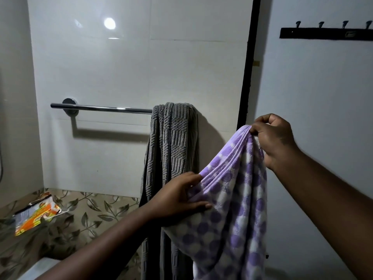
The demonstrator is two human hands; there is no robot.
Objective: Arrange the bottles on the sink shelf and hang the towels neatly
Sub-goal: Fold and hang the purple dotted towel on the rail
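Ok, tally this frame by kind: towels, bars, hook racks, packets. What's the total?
Towels: 2 (grey towel, purple towel held by left hand and right hand)
Bar: 1
Hook rack: 1
Packet: 1
Total: 5

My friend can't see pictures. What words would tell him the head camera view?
The right hand pinches the top of a purple-and-white towel while the left hand grips its side. Behind, a grey towel hangs bunched on a chrome rail.
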